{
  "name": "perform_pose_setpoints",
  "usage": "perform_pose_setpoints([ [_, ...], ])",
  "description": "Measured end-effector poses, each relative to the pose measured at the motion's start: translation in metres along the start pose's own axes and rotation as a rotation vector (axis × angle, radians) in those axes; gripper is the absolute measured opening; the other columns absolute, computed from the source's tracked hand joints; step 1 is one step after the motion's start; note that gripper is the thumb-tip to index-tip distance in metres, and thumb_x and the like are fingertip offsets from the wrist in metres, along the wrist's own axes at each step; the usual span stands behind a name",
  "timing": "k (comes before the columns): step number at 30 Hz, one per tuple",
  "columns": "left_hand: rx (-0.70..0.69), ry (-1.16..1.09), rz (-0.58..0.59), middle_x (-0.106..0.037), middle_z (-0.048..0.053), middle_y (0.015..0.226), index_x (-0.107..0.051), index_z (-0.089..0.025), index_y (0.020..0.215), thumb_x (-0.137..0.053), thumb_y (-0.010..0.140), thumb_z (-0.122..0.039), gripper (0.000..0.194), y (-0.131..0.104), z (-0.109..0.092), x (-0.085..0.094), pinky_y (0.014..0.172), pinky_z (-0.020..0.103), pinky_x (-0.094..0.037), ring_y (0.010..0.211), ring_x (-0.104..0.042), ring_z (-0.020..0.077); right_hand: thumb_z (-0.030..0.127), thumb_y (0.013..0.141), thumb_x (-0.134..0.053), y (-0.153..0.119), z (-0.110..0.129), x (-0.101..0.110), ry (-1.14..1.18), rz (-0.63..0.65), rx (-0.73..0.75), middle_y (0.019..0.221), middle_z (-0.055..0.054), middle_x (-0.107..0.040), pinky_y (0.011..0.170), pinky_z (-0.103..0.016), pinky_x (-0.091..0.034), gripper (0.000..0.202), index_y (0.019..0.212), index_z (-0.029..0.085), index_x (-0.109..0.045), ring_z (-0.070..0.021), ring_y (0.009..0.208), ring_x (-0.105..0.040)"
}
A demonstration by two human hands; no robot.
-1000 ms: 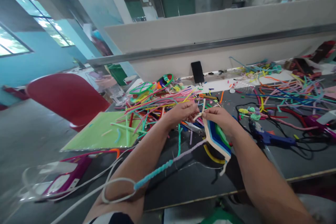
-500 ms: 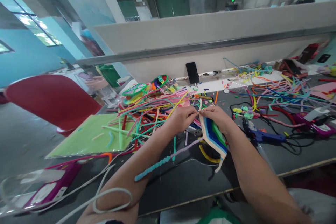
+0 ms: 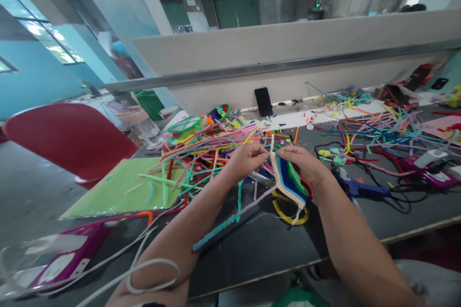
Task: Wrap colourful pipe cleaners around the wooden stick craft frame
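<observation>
My right hand (image 3: 298, 160) grips the upper edge of a banded pipe-cleaner piece (image 3: 287, 180), with cream, blue, navy and green strips lying side by side in a bent shape. At its top left corner, my left hand (image 3: 250, 158) has thumb and forefinger pinched together by the cream pipe cleaner (image 3: 272, 144), whose loose end points up. Exactly what lies between those fingertips is too small to make out. From the piece's left corner a lilac and blue twisted pipe cleaner (image 3: 219, 231) runs down toward my left forearm. Yellow and red pipe cleaners show beneath and behind the piece.
Loose pipe cleaners (image 3: 201, 163) are heaped to the left, beside a green sheet (image 3: 118, 192). A blue glue gun (image 3: 367, 189) and dark cables lie right. White cable (image 3: 158, 263) crosses my left forearm. A phone (image 3: 263, 101) leans on the partition; a red chair (image 3: 68, 139) stands left.
Both hands and the banded piece have shifted slightly left. The piece's lower end has risen a little, and the lilac and blue strand has swung slightly. Both hands keep their pinch.
</observation>
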State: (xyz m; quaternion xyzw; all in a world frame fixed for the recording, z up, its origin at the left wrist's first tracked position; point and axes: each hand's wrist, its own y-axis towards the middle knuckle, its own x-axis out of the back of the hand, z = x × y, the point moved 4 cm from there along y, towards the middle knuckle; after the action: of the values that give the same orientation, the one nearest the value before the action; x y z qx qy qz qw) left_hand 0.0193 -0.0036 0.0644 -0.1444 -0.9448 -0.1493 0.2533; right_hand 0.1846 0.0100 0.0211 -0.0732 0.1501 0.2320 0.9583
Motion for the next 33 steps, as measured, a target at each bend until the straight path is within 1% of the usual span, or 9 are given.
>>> perform_pose_setpoints([
  [5,0.029,-0.045,0.002,-0.054,-0.003,0.053,-0.056,-0.015,0.074,-0.056,0.081,-0.035,0.021,0.005,0.009,-0.002,0.045,0.019,-0.038,0.043,-0.048,0.0077,0.039,0.057,-0.081,0.003,-0.001,-0.001,-0.045,0.002,0.012,0.062,0.001,-0.067,0.053,-0.024,-0.041,0.033,0.078,0.016,-0.069,-0.011,0.052,-0.056],
  [9,0.079,-0.099,0.042,-0.054,-0.003,0.056,-0.057,-0.014,0.077,-0.061,0.079,-0.039,0.026,0.008,0.016,-0.002,0.046,0.02,-0.04,0.045,-0.049,0.0075,0.038,0.054,-0.082,0.007,-0.003,0.0,-0.137,-0.04,0.041,0.059,0.002,-0.064,0.052,-0.023,-0.038,0.034,0.075,0.015,-0.068,-0.0099,0.051,-0.053],
  [12,0.198,-0.174,0.153,-0.062,0.001,0.072,-0.06,-0.013,0.088,-0.063,0.076,-0.047,0.037,0.008,0.026,-0.003,0.05,0.02,-0.043,0.053,-0.055,0.0087,0.038,0.054,-0.082,0.008,-0.002,0.001,-0.114,-0.081,0.048,0.058,0.002,-0.063,0.052,-0.023,-0.037,0.035,0.074,0.014,-0.068,-0.0094,0.051,-0.052],
  [15,0.351,-0.307,0.309,-0.066,0.007,0.087,-0.063,-0.012,0.094,-0.065,0.074,-0.052,0.044,0.004,0.038,-0.011,0.057,0.022,-0.047,0.062,-0.059,0.0101,0.04,0.054,-0.082,0.008,-0.002,0.0,-0.083,-0.073,0.041,0.061,0.002,-0.064,0.055,-0.024,-0.039,0.035,0.075,0.014,-0.068,-0.01,0.054,-0.053],
  [17,0.408,-0.379,0.392,-0.067,0.008,0.087,-0.065,-0.012,0.093,-0.071,0.07,-0.049,0.043,0.001,0.044,-0.02,0.061,0.024,-0.049,0.065,-0.06,0.011,0.042,0.056,-0.081,0.009,-0.003,0.0,-0.078,-0.07,0.051,0.062,0.001,-0.065,0.057,-0.024,-0.04,0.036,0.075,0.014,-0.067,-0.0105,0.056,-0.054],
  [20,0.428,-0.401,0.453,-0.068,0.008,0.08,-0.067,-0.011,0.087,-0.076,0.066,-0.043,0.039,-0.002,0.045,-0.033,0.06,0.023,-0.048,0.064,-0.061,0.0123,0.045,0.059,-0.078,0.012,-0.007,0.0,-0.086,-0.069,0.069,0.064,0.001,-0.065,0.059,-0.025,-0.04,0.037,0.078,0.015,-0.067,-0.0111,0.058,-0.054],
  [23,0.418,-0.406,0.434,-0.068,0.007,0.073,-0.068,-0.011,0.08,-0.078,0.063,-0.04,0.036,-0.002,0.041,-0.04,0.058,0.023,-0.048,0.061,-0.061,0.0127,0.046,0.06,-0.077,0.014,-0.009,0.002,-0.137,-0.086,0.098,0.066,0.0,-0.064,0.061,-0.026,-0.039,0.039,0.077,0.013,-0.067,-0.0111,0.06,-0.053],
  [27,0.408,-0.403,0.37,-0.067,0.006,0.065,-0.068,-0.009,0.076,-0.08,0.059,-0.036,0.034,-0.002,0.039,-0.041,0.057,0.025,-0.049,0.056,-0.061,0.0136,0.047,0.057,-0.078,0.016,-0.009,0.005,-0.192,-0.132,0.124,0.061,0.002,-0.06,0.059,-0.025,-0.036,0.038,0.071,0.013,-0.066,-0.0097,0.058,-0.047],
  [33,0.398,-0.434,0.301,-0.067,0.006,0.061,-0.067,-0.008,0.07,-0.081,0.056,-0.031,0.03,-0.002,0.043,-0.044,0.06,0.029,-0.052,0.054,-0.062,0.0152,0.048,0.05,-0.081,0.016,-0.01,0.005,-0.127,-0.139,0.087,0.054,0.004,-0.056,0.057,-0.026,-0.033,0.04,0.065,0.015,-0.064,-0.0098,0.054,-0.045],
])
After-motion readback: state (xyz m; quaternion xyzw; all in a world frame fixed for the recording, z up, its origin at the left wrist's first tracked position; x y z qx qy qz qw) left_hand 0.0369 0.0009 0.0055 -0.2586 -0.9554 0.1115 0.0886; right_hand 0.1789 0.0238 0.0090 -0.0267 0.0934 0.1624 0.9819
